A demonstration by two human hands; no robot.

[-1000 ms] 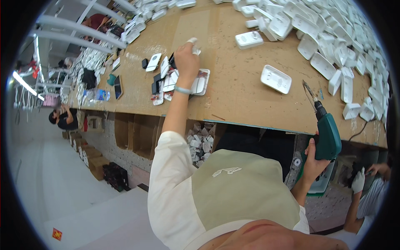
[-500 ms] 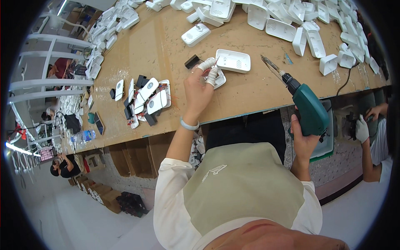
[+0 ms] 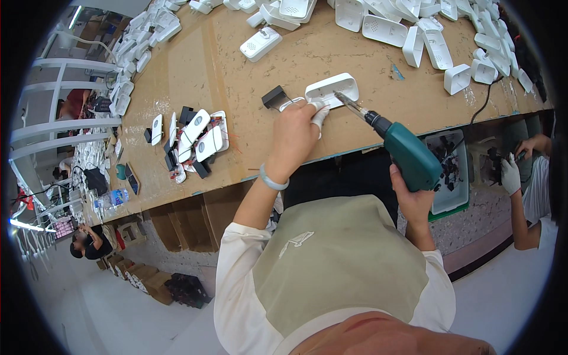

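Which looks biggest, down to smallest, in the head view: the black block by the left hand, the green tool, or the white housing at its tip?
1. Green tool
2. White housing, partly covered
3. Black block

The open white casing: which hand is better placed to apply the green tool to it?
Probably the right hand: it holds the green tool, whose tip appears over the casing. The left hand is near the casing, fingers at a small white part.
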